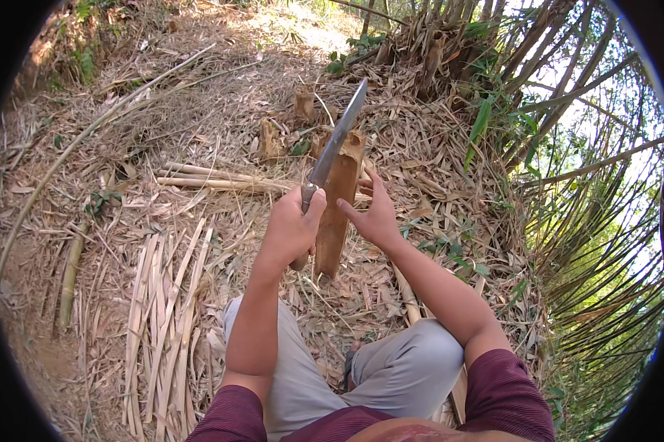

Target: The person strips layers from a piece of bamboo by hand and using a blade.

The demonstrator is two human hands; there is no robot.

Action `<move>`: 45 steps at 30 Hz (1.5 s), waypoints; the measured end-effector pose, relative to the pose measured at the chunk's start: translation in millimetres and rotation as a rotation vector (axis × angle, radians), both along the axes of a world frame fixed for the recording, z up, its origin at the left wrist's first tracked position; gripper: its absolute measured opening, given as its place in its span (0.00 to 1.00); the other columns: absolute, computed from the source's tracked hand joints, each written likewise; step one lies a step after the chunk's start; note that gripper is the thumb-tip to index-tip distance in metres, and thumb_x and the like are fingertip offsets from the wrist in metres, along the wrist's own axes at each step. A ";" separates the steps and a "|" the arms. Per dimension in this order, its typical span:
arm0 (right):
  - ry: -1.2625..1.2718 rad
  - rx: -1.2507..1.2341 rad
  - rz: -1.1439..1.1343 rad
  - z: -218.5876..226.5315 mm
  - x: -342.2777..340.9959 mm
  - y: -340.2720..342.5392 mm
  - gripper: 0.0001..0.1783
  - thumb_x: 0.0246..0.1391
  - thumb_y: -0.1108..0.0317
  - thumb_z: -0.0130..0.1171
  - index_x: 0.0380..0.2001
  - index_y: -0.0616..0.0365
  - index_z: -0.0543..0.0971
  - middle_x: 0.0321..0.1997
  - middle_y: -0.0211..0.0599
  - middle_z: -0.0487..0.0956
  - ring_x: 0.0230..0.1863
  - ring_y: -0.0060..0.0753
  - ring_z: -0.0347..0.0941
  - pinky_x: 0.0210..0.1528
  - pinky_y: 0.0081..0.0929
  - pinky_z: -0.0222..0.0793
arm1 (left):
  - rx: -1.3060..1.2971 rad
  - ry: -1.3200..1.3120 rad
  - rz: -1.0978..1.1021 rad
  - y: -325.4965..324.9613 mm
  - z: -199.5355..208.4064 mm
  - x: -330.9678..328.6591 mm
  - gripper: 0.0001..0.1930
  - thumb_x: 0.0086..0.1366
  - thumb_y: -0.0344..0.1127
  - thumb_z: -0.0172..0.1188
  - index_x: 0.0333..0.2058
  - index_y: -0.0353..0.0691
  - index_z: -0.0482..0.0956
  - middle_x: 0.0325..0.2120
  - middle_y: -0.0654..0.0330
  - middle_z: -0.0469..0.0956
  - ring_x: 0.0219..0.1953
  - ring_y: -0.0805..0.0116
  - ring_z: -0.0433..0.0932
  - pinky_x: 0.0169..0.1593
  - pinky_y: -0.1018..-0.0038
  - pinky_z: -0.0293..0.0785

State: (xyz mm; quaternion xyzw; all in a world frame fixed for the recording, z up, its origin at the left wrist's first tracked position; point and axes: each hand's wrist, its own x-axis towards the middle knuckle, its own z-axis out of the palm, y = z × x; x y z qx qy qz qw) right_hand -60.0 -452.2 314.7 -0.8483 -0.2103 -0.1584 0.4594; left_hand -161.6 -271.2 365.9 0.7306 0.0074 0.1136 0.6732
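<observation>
The left hand (294,225) is closed around the handle of a knife (337,145), thumb along the grip, with the blade angled up and away toward the ground's far edge. The blade passes in front of the wood's (336,230) upper left edge in this view; I cannot tell whether they touch. The wood, a long brown piece with a ragged top end, is between the two hands, near the middle of the ground (450,193). The right hand (372,215) is beside its right edge, thumb and fingers apart; contact is unclear. Pale strips (168,317) lie side by side toward the ground's near left corner, and a green pole (70,280) lies nearer the left edge. Two stumps (303,104) rise beyond the wood, and leaf litter covers the ground.
</observation>
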 end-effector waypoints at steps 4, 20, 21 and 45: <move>0.029 0.121 -0.035 -5.8 4.8 3.6 0.26 0.53 0.61 0.71 0.53 0.60 0.78 0.36 0.42 0.84 0.37 0.39 0.83 0.42 0.34 0.77 | 0.188 -0.037 -0.031 -1.8 -1.1 -8.9 0.21 0.73 0.47 0.57 0.30 0.33 0.74 0.18 0.57 0.74 0.21 0.67 0.75 0.29 0.64 0.71; -0.092 -0.201 -0.025 -2.8 3.3 -30.4 0.23 0.53 0.53 0.71 0.43 0.61 0.82 0.36 0.45 0.84 0.36 0.41 0.81 0.39 0.36 0.75 | 0.408 -0.124 0.093 -22.7 3.2 -10.0 0.22 0.74 0.49 0.56 0.32 0.32 0.74 0.15 0.55 0.71 0.17 0.63 0.68 0.26 0.64 0.66; -0.036 -0.268 0.038 6.9 -1.9 -36.2 0.26 0.53 0.52 0.72 0.47 0.62 0.82 0.39 0.44 0.85 0.37 0.35 0.83 0.40 0.33 0.76 | 0.413 -0.126 0.088 -19.7 4.9 -10.3 0.22 0.74 0.49 0.56 0.32 0.32 0.74 0.15 0.56 0.71 0.17 0.64 0.68 0.26 0.65 0.66; 1.086 -0.019 -1.798 -279.5 -580.7 -310.8 0.66 0.43 0.41 0.74 0.71 0.68 0.48 0.66 0.75 0.62 0.67 0.70 0.62 0.67 0.51 0.63 | 0.806 0.112 0.309 -34.5 31.6 21.4 0.26 0.70 0.58 0.59 0.39 0.35 0.78 0.16 0.61 0.66 0.09 0.71 0.63 0.14 0.73 0.61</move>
